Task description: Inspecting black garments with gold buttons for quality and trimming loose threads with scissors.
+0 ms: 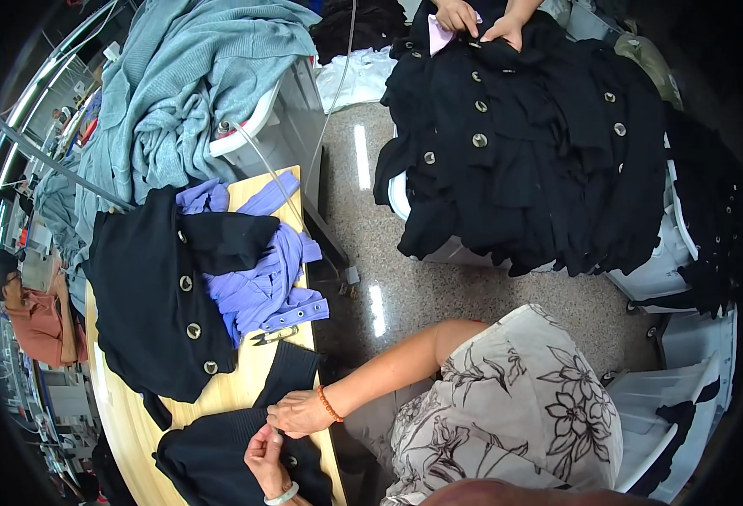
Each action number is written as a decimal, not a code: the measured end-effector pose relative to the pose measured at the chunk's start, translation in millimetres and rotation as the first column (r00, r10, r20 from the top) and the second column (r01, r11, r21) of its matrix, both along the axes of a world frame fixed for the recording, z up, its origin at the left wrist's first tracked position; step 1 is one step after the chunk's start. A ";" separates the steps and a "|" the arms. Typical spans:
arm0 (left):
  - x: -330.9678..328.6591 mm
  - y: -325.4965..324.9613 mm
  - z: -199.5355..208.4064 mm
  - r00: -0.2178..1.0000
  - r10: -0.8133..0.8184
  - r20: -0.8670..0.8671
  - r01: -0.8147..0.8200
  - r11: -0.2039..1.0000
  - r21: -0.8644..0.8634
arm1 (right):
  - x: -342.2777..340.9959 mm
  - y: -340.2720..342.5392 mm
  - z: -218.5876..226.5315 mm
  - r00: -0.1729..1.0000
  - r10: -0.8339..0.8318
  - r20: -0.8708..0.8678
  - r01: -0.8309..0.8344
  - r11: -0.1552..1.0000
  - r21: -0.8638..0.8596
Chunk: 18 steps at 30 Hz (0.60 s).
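Observation:
Both my hands meet over a black knit garment (207,455) at the table's near end. My right hand (298,412), with an orange bead bracelet, is closed on the garment's edge. My left hand (265,460), wearing a pale bangle, pinches the fabric just below it. A ribbed black strip lies beyond my right hand, and a button shows beside my left. Farther up the table a black cardigan (144,295) with large round buttons overlaps purple garments (257,282) with eyelets. Small thread snips (276,336) lie next to the purple cloth.
The pale wooden table (127,422) runs along my left. Behind it, grey-green knits (194,93) overflow a white bin. At the upper right, another person's hands (481,21) handle black buttoned garments (540,160) heaped over bins. A seated person (42,312) is at far left.

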<state>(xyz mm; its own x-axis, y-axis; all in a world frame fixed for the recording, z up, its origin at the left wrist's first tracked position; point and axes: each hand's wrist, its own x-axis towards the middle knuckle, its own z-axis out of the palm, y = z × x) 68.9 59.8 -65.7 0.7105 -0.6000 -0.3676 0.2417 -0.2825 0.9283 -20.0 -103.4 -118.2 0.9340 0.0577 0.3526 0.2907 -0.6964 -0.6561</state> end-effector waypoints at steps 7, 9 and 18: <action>-7.5 7.5 -28.3 0.867 -0.107 0.487 0.023 0.984 0.175 | 5.7 -4.3 -3.7 0.997 0.023 -0.080 -0.011 0.988 0.151; -14.5 7.3 -23.7 0.834 -0.095 0.543 -0.012 0.982 0.191 | 7.9 -3.9 -7.3 0.997 0.068 -0.028 -0.063 0.983 0.173; -19.1 -24.1 -6.6 0.704 -0.245 0.667 0.056 0.955 0.291 | 4.5 -25.2 -11.5 0.996 0.053 -0.074 -0.043 0.990 0.134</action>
<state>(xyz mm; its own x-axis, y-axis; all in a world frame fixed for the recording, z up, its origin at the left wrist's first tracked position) 49.8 35.7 -72.3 0.7265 -0.6855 0.0470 -0.5032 -0.4842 0.7158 -15.5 -128.6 -129.6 0.9561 0.0611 0.2867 0.2665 -0.5885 -0.7633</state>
